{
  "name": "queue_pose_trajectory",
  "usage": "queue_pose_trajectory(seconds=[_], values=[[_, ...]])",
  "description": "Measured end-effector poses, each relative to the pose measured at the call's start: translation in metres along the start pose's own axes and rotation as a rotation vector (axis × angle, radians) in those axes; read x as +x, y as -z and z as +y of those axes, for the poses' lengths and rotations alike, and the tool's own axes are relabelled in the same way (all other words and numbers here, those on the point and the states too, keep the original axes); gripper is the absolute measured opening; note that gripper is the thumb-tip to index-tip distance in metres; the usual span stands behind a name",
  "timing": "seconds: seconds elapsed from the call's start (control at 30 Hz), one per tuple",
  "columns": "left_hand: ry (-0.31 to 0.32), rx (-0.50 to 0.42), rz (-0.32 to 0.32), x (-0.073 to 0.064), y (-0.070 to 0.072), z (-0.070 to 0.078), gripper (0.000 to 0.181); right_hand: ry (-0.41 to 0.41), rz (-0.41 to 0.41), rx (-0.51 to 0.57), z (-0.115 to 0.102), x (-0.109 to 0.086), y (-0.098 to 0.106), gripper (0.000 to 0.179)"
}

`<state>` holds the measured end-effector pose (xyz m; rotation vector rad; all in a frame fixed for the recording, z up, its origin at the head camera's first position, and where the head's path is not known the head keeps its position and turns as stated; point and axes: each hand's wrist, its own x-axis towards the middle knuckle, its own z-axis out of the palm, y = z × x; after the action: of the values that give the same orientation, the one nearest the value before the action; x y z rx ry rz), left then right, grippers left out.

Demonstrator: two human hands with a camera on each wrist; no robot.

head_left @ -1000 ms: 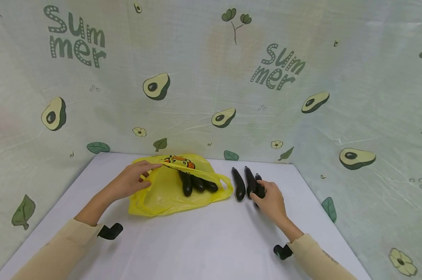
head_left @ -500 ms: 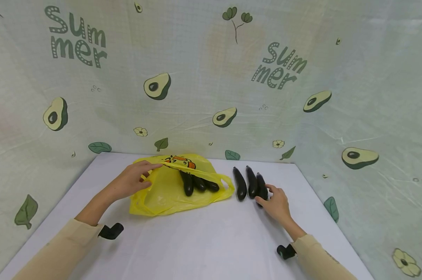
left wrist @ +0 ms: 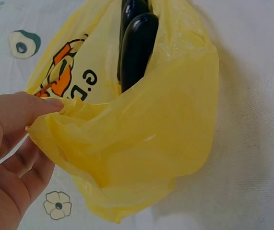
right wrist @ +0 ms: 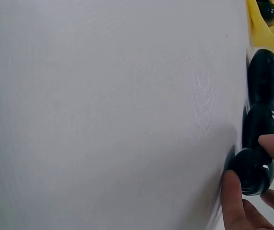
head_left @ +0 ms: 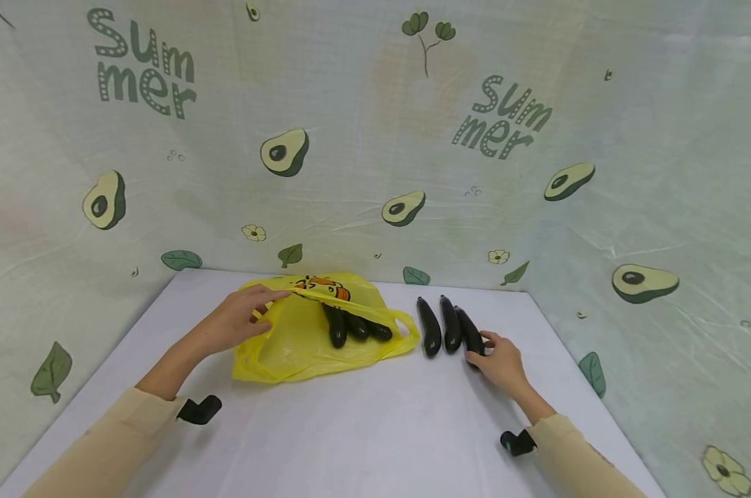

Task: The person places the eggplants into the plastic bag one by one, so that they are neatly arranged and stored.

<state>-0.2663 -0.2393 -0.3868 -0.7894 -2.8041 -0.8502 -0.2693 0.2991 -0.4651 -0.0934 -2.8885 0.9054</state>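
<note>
My left hand (head_left: pixel 238 319) pinches the upper edge of a yellow plastic bag (head_left: pixel 307 356), lifting its mouth off the table. Three dark, glossy eggplants (head_left: pixel 337 326) lie inside, their far ends hidden under the raised plastic; two show in the left wrist view (left wrist: pixel 139 48). To the right of the bag, three more eggplants lie side by side on the table: a left one (head_left: pixel 429 328), a middle one (head_left: pixel 450 325) and a right one (head_left: pixel 469 328). Around the near end of the right eggplant my right hand (head_left: pixel 505 365) curls, thumb and fingers on opposite sides.
A white cloth covers the table (head_left: pixel 326 436). Behind and beside it hangs a pale printed curtain (head_left: pixel 344 104) with avocados and leaves. Each sleeve cuff has a black wrist camera mount, the left one (head_left: pixel 200 410) and the right one (head_left: pixel 517 443).
My right hand has shifted slightly right, and the near end of the right eggplant has swung right with it, away from the middle one. The left hand still holds the bag's edge.
</note>
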Motion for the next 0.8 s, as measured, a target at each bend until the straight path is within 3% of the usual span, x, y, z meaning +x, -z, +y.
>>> queue_pose_trajectory(seconds=[0.5,0.8], values=[[-0.003,0.005,-0.005,0.000,0.000,-0.002,0.068,-0.091,-0.071,0.041,0.011,0.003,0.011,0.070],[0.001,0.013,-0.009,-0.002,0.001,-0.005,0.069,-0.083,-0.076,0.138,-0.007,-0.014,0.026,0.070]])
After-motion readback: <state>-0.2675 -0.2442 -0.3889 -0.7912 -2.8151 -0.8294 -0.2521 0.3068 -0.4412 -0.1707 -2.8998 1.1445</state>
